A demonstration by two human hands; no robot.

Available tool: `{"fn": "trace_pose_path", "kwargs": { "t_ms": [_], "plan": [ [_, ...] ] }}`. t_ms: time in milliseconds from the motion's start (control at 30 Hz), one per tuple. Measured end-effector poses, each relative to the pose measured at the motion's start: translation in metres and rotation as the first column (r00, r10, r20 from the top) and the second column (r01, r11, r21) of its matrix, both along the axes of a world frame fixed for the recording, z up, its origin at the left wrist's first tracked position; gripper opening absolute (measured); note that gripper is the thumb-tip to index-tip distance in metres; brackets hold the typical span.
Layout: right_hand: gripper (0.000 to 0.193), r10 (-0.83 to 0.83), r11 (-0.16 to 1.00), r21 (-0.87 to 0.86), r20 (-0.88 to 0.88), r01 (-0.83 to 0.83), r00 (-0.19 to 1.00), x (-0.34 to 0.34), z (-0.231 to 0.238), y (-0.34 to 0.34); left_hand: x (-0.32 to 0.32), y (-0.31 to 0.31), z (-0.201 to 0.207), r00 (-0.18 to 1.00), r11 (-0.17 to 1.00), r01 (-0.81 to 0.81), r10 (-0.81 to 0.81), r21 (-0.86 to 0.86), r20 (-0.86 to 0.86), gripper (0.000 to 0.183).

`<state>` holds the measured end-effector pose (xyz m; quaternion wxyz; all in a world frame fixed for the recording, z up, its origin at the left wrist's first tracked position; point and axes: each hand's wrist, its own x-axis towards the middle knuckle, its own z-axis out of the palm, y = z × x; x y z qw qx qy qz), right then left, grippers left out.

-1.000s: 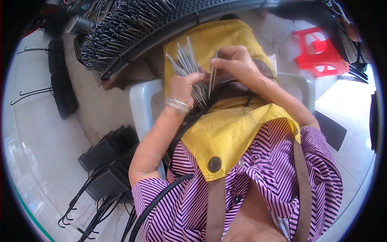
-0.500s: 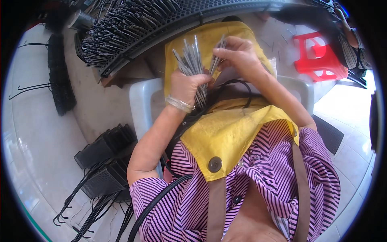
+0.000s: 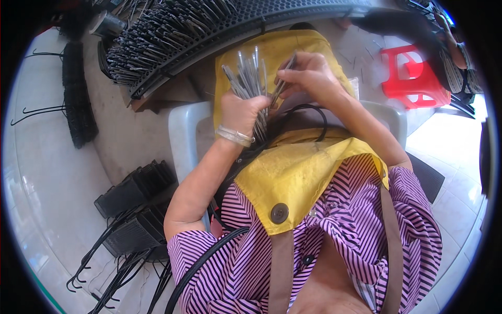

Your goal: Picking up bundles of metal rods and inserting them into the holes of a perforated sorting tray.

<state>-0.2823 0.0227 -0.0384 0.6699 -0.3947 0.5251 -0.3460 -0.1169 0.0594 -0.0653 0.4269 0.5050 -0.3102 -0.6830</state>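
Starting far left: black hangers (image 3: 78,99) lie on the pale floor, w/ more black hanger stacks (image 3: 133,209) lower down by the white plastic chair (image 3: 183,136). Up top, a curved black rack (image 3: 209,26) is packed w/ thin metal pieces. Left hand (image 3: 241,112), bracelet at the wrist, is closed in a fist round a bundle of grey metal rods (image 3: 250,76) that fan upward above the yellow apron (image 3: 298,172), roughly centre frame. Right hand (image 3: 308,78) sits just beside it, fingers pressed together, pinching what looks like a single rod (image 3: 282,78) at the bundle's right edge; exact fingertip contact is hard to see. Red plastic stool (image 3: 415,78) stands far right.
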Motion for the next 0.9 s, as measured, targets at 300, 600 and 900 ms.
{"fn": "trace_pose_path", "kwargs": {
  "t_ms": [300, 600, 900],
  "plan": [
    [0.015, -0.114, 0.989, -0.075, 0.177, 0.129, 0.977, -0.016, 0.015, -0.039, 0.003, -0.001, -0.007, 0.990, 0.988, -0.131, 0.135, 0.077, -0.040, 0.018],
    [0.002, -0.238, 0.894, -0.292, 0.334, 0.340, 0.912, 0.012, 0.004, -0.118, -0.004, 0.001, -0.001, 0.989, 0.991, -0.077, 0.090, 0.111, -0.116, 0.016],
    [0.004, -0.188, 0.818, -0.506, 0.216, 0.275, 0.958, 0.028, 0.017, -0.111, -0.005, 0.003, -0.003, 0.993, 0.992, -0.033, 0.046, 0.123, -0.105, 0.016]
  ]
}}
